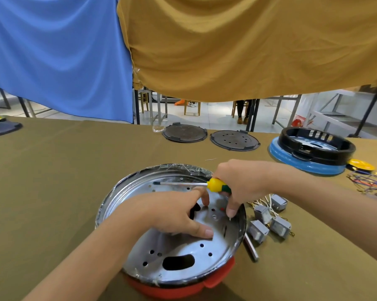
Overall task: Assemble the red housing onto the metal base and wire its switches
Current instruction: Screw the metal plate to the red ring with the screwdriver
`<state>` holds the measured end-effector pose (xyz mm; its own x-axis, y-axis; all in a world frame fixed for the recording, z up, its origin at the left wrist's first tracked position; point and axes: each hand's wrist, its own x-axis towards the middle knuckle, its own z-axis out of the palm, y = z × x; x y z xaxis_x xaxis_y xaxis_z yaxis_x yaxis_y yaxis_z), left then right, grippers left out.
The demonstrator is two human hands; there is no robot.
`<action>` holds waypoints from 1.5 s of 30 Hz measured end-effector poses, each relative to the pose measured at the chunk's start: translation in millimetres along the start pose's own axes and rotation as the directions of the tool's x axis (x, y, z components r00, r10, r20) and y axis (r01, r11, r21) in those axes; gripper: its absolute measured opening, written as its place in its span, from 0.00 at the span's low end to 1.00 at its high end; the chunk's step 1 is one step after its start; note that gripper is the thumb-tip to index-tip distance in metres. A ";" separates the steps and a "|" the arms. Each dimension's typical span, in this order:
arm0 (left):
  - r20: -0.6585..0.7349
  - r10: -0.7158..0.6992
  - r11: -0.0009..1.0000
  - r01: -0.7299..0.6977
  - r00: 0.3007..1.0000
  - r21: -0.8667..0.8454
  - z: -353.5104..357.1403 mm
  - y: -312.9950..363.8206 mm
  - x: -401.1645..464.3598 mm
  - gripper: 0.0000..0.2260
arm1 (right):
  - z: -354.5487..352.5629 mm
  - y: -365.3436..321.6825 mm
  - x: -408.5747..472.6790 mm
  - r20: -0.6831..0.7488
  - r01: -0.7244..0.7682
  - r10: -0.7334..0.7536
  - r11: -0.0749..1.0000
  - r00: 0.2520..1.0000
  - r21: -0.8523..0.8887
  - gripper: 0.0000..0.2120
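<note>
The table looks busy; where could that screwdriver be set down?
Free: the cloth left of the metal base, and between it and the two black discs. Crowded: right of the base, among grey switches and wire tangle.

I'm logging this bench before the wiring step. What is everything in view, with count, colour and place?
metal base: 1, silver, centre, sitting in red housing
red housing: 1, red, under the base
screwdriver: 1, yellow-green handle, lying across the base
switches: about 4, grey, right of the base
round plates: 2, dark, far table edge
ring: 1, black on a blue part, far right
wires: bundle, mixed colours, right edge
left hand: on the base
right hand: grips the screwdriver
</note>
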<state>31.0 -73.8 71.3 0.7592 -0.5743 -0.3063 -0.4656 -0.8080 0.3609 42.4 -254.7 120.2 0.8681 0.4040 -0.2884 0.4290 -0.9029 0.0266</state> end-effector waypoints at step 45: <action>-0.219 -0.032 0.996 0.049 0.975 0.074 -18.7 -20.7 -6.4 0.31 | 14.9 37.9 -34.8 -0.505 0.372 0.254 0.430 0.825 0.823 0.16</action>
<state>44.3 -51.0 82.2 0.8548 -0.5055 -0.1175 -0.4601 -0.8429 0.2791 24.7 -305.2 117.0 0.9510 0.1782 0.2525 0.3017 -0.3586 -0.8834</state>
